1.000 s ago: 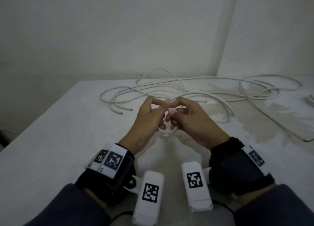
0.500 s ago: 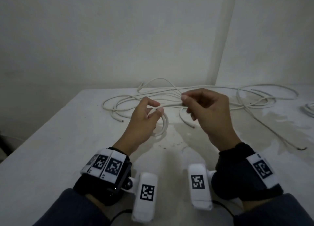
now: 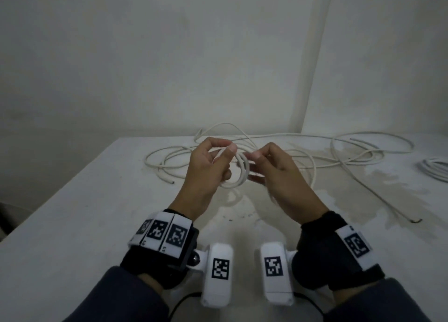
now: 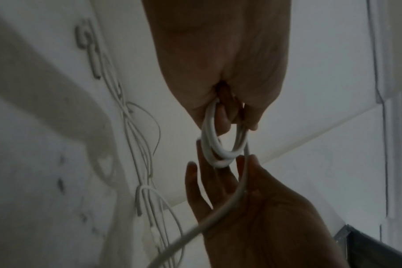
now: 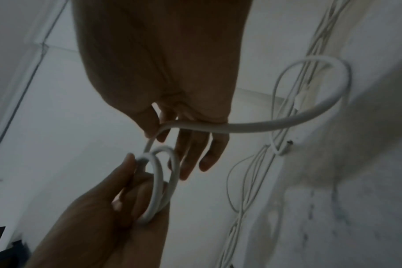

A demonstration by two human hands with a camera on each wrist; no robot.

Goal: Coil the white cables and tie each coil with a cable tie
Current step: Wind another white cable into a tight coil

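Both hands are held above the white table [image 3: 72, 224], close together. My left hand [image 3: 208, 169] pinches a small coil of white cable [image 3: 242, 174] between thumb and fingers; the coil [image 4: 218, 146] hangs from the fingertips in two or three loops. My right hand [image 3: 278, 176] is just right of the coil, and its thumb and forefinger pinch the free run of the same cable [image 5: 252, 127] right at the coil's top. That run crosses the right palm [image 4: 239, 190] and loops back to the table. Its other fingers are spread beside the coil [image 5: 163, 181].
Several loose white cables [image 3: 303, 157] sprawl tangled across the back of the table, up to the wall corner. One cable end [image 3: 415, 221] lies at the right. A separate bundle of white cable [image 3: 434, 170] sits at the far right edge. The table's left edge drops off.
My right hand, which was drawn out to the right with the cable, has come back to the left hand and brought the cable to the coil. The coil has gained a loop.
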